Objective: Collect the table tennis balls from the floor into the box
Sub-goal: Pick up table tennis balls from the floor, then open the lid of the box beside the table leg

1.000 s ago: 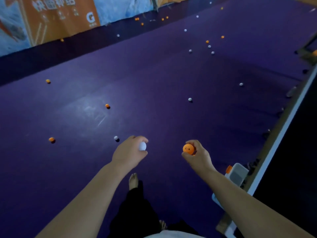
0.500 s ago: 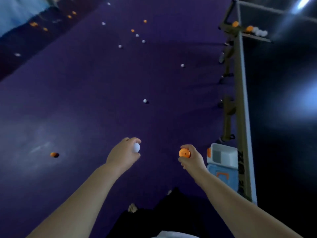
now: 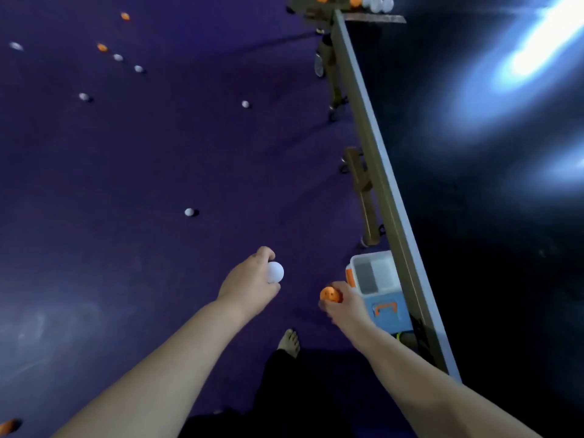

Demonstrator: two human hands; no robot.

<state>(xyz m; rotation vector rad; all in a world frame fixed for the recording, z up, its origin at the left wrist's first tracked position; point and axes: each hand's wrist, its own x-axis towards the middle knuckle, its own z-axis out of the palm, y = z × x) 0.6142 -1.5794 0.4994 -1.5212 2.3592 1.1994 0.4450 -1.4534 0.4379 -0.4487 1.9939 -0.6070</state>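
Note:
My left hand (image 3: 249, 284) grips a white ball (image 3: 275, 272) between fingers and thumb, held over the purple floor. My right hand (image 3: 343, 303) pinches an orange ball (image 3: 330, 294) just left of the box (image 3: 376, 276), a white open-topped tub on a blue base with orange clips, standing on the floor beside the table's edge. Loose balls lie on the floor: a white one (image 3: 189, 212) ahead of my left hand, another white one (image 3: 245, 104) farther off, several white and orange ones at the far left.
The dark table tennis table (image 3: 388, 197) runs along the right, its edge and wheeled legs (image 3: 363, 197) close to the box. Several balls (image 3: 369, 1) sit at its far corner. My bare foot (image 3: 289, 341) stands between my arms. An orange ball (image 3: 9, 425) lies bottom left.
My view has swung right toward the table and closer to the box. My right hand with the orange ball has come next to the box; both hands still hold their balls.

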